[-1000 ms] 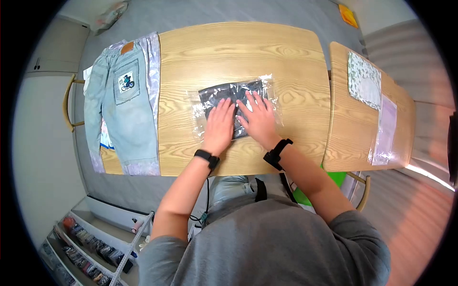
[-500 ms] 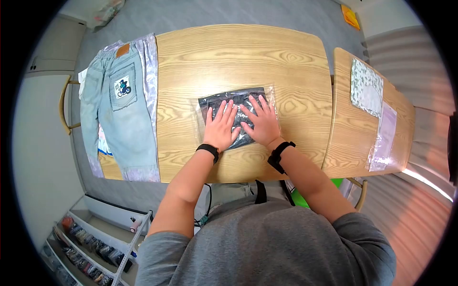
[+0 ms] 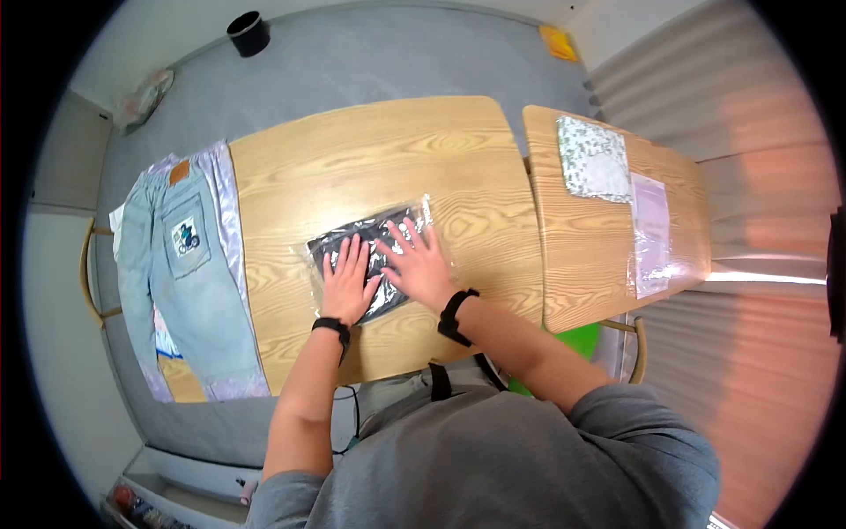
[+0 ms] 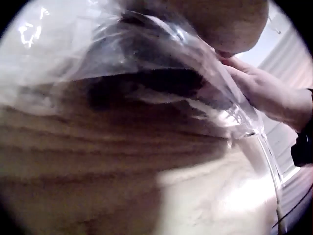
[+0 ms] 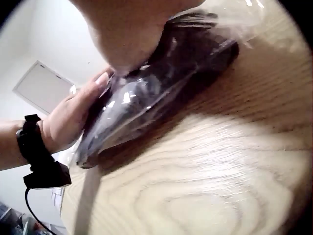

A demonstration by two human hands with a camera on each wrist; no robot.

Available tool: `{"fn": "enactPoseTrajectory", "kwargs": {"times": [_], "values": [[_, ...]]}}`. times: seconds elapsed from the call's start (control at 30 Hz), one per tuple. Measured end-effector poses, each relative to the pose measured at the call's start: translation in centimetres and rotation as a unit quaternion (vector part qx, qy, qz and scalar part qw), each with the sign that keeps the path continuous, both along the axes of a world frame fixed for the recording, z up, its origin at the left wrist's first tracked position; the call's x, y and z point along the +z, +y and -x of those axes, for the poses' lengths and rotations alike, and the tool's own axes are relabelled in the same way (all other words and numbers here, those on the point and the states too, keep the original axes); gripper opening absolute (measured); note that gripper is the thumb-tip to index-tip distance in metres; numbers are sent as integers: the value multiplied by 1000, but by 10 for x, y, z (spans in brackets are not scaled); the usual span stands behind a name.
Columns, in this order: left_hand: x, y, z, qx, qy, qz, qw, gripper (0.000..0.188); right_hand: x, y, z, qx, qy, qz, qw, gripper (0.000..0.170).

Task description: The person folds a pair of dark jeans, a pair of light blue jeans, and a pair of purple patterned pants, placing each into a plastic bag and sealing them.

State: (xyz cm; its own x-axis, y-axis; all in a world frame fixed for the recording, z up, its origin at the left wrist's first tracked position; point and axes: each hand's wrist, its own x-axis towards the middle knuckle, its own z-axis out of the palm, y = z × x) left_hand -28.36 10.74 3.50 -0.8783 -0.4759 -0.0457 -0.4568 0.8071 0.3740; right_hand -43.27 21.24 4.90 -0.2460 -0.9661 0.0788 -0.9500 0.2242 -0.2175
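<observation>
A clear plastic bag with a dark folded garment (image 3: 381,302) inside lies slightly slanted on the wooden table (image 3: 370,145). On its left half rests my left hand (image 3: 346,286), fingers straight and pointing away from me. My right hand (image 3: 421,269) lies flat over the right half, fingers spread, its thumb near the left thumb. Light glints off creases in the plastic bag (image 5: 132,100) in the right wrist view. The left wrist view shows the loose clear film (image 4: 54,58) at the bag's edge, close to the table top.
Light-blue jeans (image 3: 189,291) over lilac fabric (image 3: 225,189) lie at the table's left end. On a second table (image 3: 564,282) to the right are a leaf-patterned packet (image 3: 592,159) and a lilac packet (image 3: 650,238). A black bin (image 3: 249,37) stands on the far floor.
The head view has turned, so tables, bag and hands now appear lower and further left, and the bin shows. Both hands stay on the bag, their fingers still flat.
</observation>
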Motion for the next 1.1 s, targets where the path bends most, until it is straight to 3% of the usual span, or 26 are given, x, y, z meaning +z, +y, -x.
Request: {"fn": "enactPoseTrajectory", "kwargs": {"times": [0.07, 0.2, 0.53, 0.93, 1.0, 1.07, 1.1], "values": [[10, 7, -3, -29, -17, 74, 997, 63, 6, -2, -11, -21, 36, -12, 999, 50], [-1, 20, -6, 11, -29, 62, 998, 62, -8, -4, -22, 41, 61, -19, 997, 47], [-17, 15, -6, 27, -36, 87, 995, 63, -23, -8, -18, 27, 7, 36, 999, 40], [-18, 12, -8, 19, -1, 71, 997, 60, -19, -9, -18, 34, 13, 34, 999, 41], [-11, 7, -12, 15, 5, 54, 998, 59, -12, -5, -13, 35, -33, 29, 998, 45], [-6, 1, -15, 12, 35, -36, 999, 59, -7, -1, -4, 64, -85, 29, 994, 48], [3, 0, -17, 7, 69, 0, 998, 56, 11, 3, -3, 63, -57, 36, 996, 47]]}}
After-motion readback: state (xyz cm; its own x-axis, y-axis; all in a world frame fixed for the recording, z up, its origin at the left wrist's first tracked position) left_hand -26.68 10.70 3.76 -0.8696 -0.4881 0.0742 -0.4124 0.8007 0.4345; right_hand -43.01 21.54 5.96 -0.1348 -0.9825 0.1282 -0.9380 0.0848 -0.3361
